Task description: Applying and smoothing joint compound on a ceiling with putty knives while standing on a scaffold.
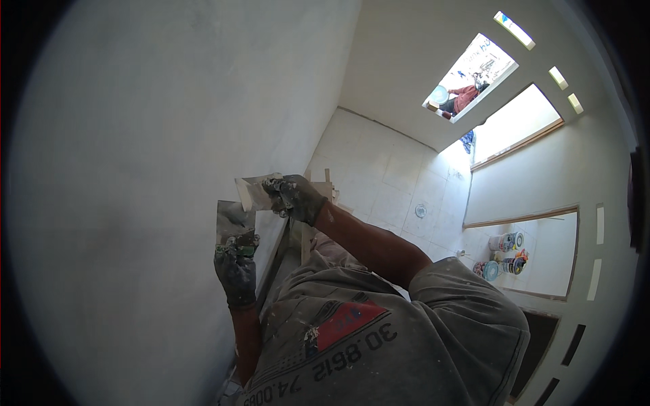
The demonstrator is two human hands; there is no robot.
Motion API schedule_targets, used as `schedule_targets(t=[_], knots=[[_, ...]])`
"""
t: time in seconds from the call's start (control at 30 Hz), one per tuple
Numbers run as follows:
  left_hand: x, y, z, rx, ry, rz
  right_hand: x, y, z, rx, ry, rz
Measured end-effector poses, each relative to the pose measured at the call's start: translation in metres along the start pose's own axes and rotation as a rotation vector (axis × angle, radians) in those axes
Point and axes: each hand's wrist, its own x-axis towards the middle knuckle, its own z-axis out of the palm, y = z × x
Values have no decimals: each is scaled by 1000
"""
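In the head view, holds a flat lower blade (pixel 234 215) in the gloved left hand (pixel 235 271), with fingers wrapped around its green handle (pixel 245 250), right in front of the large pale wall (pixel 135 122). Pinches an upper blade (pixel 261 187) in the gloved right hand (pixel 298 197), with fingers pressed together on the end nearer the wrist. Carries a band of whitish paste (pixel 246 197) along the free edge of the upper blade, just beside the top of the lower one; cannot tell whether touching. Appears, as a judgement, partway along: loaded with paste on the tool and smeared with it over both hands, hence probably not finished. Looks mostly pale and even across the wall, suggesting a good deal already covered, with no clear coating edge or bare strip to mark off the remainder. Darkens in a patch toward the left; cannot tell whether from shadow or damp coating. Farther off, includes a tiled floor (pixel 369 159), buckets (pixel 502 241) beyond a doorway, and another person (pixel 466 97) beyond a window opening, well apart from both hands.
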Motion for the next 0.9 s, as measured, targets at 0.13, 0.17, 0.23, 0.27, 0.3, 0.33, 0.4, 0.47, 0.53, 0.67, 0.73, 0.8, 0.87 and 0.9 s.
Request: schedule_targets(t=[0.13,0.17,0.23,0.27,0.3,0.33,0.4,0.47,0.53,0.67,0.73,0.8,0.87,0.9], knots=[[-12,22,12,-34,146,94,13,-9,10,-169,97,-53],[-7,26,10,345,131,372,18,-9,-7,-746,-62,-483],[-5,15,1,762,167,608,11,-24,14,-340,-27,-267],[-8,-9,-2,627,175,474,15,-23,23,-354,-77,-235],[-13,-22,-5,482,178,343,19,-20,30,-187,-75,-272],[-14,-16,-3,490,215,328,20,-18,30,-20,-54,-310],[-9,6,1,586,244,596,23,-7,22,-205,-120,-400],[-11,15,5,606,245,501,18,-2,23,-385,-192,-500],[-9,28,8,596,258,594,11,3,25,-1017,-251,-991],[-11,31,24,316,281,108,-3,11,20,-1229,-120,-901],[-9,36,15,410,259,294,-3,4,22,-1553,-236,-1359],[-6,43,10,501,215,482,-18,22,32,-1150,-227,-882],[-4,53,12,387,230,553,-25,24,41,-733,-216,-412],[-7,55,12,388,237,553,-26,23,43,-1147,-299,-672]])
